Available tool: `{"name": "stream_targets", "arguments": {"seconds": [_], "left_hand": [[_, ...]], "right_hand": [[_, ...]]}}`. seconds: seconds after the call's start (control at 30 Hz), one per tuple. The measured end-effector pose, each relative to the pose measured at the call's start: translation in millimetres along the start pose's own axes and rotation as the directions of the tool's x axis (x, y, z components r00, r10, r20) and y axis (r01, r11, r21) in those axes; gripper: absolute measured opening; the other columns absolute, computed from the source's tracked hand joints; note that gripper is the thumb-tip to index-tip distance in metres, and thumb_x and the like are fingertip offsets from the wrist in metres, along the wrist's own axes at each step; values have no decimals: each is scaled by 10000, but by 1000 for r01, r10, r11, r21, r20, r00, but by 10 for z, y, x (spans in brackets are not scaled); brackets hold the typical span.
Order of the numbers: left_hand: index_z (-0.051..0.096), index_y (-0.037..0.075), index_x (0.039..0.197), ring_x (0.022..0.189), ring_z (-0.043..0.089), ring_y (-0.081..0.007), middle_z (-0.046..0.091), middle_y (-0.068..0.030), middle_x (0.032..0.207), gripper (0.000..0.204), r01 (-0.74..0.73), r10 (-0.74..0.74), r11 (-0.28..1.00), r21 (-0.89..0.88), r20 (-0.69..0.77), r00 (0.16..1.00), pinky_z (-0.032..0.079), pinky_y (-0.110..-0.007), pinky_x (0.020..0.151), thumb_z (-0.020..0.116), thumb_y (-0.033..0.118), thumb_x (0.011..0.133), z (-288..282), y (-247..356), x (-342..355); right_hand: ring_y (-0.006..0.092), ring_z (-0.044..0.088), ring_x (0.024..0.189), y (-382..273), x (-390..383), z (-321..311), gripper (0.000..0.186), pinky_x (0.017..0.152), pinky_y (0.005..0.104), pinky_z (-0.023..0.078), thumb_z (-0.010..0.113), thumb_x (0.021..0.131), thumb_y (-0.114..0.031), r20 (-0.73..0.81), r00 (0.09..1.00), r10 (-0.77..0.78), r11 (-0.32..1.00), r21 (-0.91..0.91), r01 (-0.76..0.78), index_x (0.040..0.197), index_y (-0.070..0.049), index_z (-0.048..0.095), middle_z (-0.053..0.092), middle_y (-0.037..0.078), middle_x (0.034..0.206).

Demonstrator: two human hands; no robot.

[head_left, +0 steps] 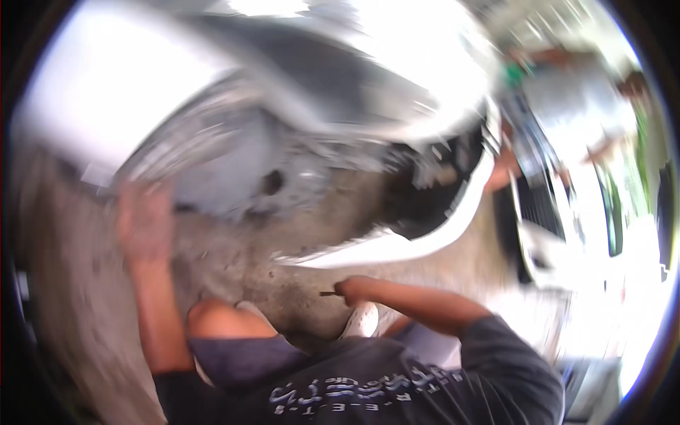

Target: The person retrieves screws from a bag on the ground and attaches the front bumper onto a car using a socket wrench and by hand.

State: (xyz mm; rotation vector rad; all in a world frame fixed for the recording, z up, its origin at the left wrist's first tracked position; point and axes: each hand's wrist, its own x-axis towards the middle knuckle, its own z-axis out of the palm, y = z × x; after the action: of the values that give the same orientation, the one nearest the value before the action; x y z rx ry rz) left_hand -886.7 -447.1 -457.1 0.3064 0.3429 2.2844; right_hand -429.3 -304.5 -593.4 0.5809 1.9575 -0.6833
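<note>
A white car (134, 78) fills the top of the view, blurred by motion. My left hand (145, 219) reaches up to its lower edge beside the dark wheel-arch area (219, 156); its fingers are smeared, and I cannot tell whether they grip or only touch. Closed in front of my knees, my right hand (352, 289) holds a thin, dark, stick-like tool (328, 293) whose tip points left. Just beyond that hand, a white bumper (397, 249) curves low over the ground, its near-left end apart from the body.
At the right, a co-worker in a light top (577, 103) leans in, one arm (503, 170) at the bumper's far side. Behind that person stands another light-coloured vehicle (545, 248). Stained concrete floor (234, 265) lies beneath, with my light shoe (361, 320) on it.
</note>
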Motion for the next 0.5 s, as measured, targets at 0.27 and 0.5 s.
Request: {"name": "stream_targets", "arguments": {"seconds": [0.27,0.5], "left_hand": [[531,-76,1349,1155,498,-231,577,-150,1317,305,66,-129,968,244,250,960,384,-381,1035,527,109,1107,44,368,163],[537,-195,1368,997,704,-318,611,-374,1329,458,-235,242,-464,854,378,894,595,-421,919,596,160,1084,11,257,-59]], "right_hand": [[409,689,1152,-389,197,527,538,946,486,554,668,860,-127,-199,962,-188,981,8,194,1395,-78,637,729,220,1195],[312,673,1218,1296,-2701,55,608,1075,423,502,726,974,-255,-587,803,-103,527,652,545,1518,-69,527,719,197,1281]]}}
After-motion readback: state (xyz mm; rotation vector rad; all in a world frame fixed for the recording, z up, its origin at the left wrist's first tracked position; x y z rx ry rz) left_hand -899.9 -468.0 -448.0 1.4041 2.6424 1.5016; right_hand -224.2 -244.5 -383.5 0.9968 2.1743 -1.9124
